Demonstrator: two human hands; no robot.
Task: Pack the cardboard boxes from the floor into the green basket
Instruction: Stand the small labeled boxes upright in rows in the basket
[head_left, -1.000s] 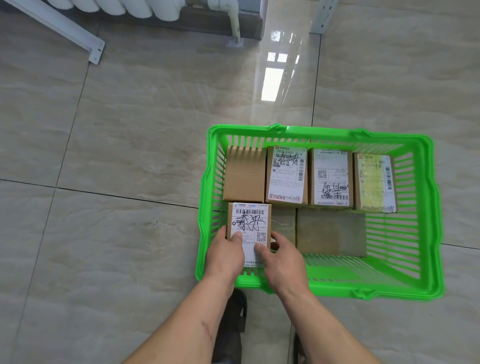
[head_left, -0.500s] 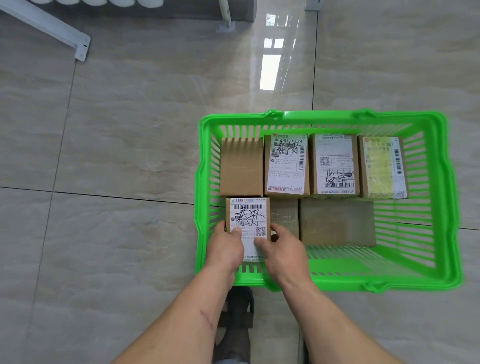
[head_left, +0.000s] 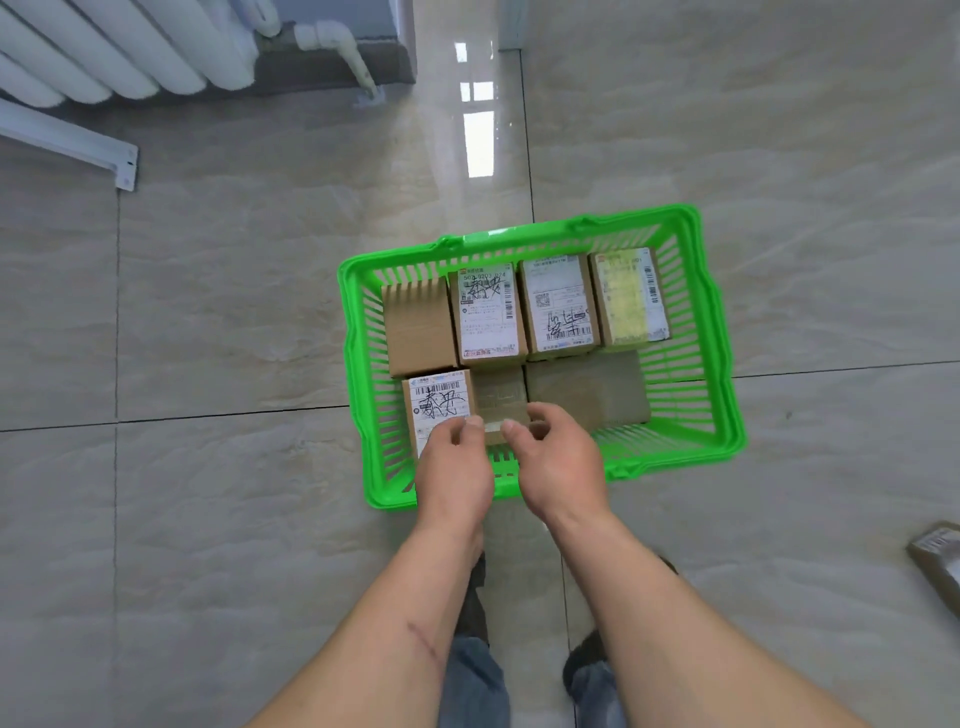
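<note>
In the lower left corner of the green plastic basket (head_left: 727, 364) lies the small cardboard box with a white handwritten label (head_left: 439, 410). The left hand (head_left: 454, 478) and right hand (head_left: 558, 465) hover above it, fingers loosely curled and holding nothing. One more brown parcel (head_left: 937, 558) waits on the floor at the right edge; I think it should go into the free front space.

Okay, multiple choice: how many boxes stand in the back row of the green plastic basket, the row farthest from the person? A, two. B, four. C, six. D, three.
B: four boxes line the far wall of the green plastic basket, one plain brown cardboard box and three bearing shipping labels.
</note>
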